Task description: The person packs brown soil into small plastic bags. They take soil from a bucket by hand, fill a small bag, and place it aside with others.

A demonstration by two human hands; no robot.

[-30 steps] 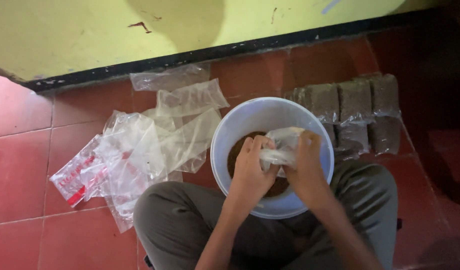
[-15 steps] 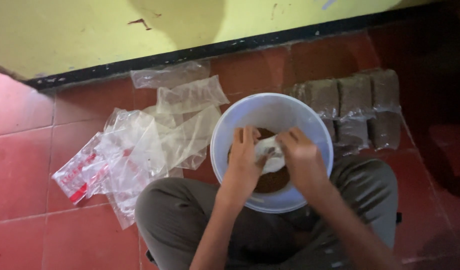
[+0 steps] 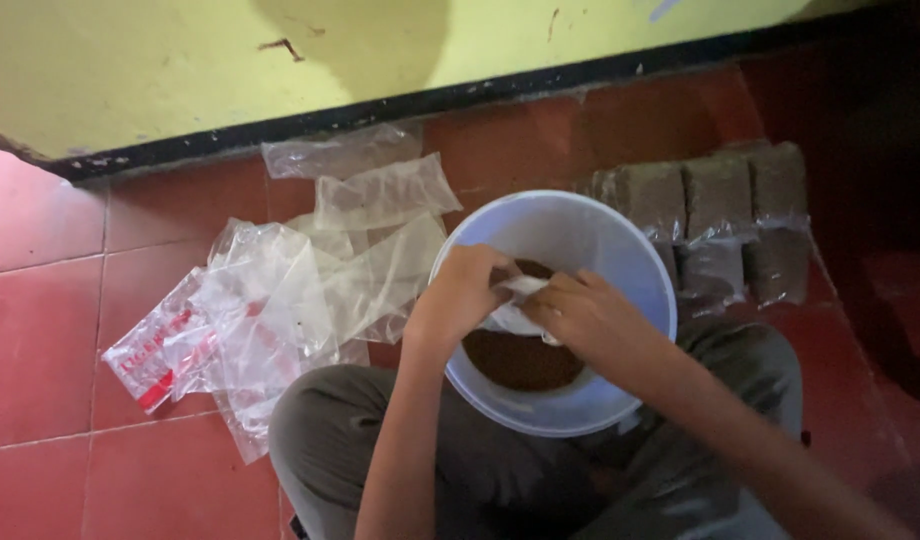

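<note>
Since a moment ago your left hand [image 3: 460,290] has swung in from the near left rim and your right hand [image 3: 580,318] has slid toward the middle of the tub, so both now meet low over the brown grainy fill [image 3: 520,362] instead of holding the bag up above it. Both hands are closed in a pinch on the small clear bag [image 3: 512,312], left fingers curled over its top edge, right fingers gripping its other side; the bag hangs between them inside the pale blue tub [image 3: 620,245], just above the fill, and you cannot tell from here whether its mouth is open. By the look of it, the bag is being brought down toward the material rather than away from it. The tub sits on the red tiled floor [image 3: 50,340] between your knees, its near rim against your grey trousers [image 3: 350,430], so there is little room toward you. To your left, the loose empty plastic bags [image 3: 280,290] lie spread right up to the tub's wall and overlap each other. To your right, a row of filled packets [image 3: 720,220] stands just behind and beside the tub, close to its rim. The yellow wall [image 3: 180,60] closes off the far side, with a narrow strip of floor before it.
</note>
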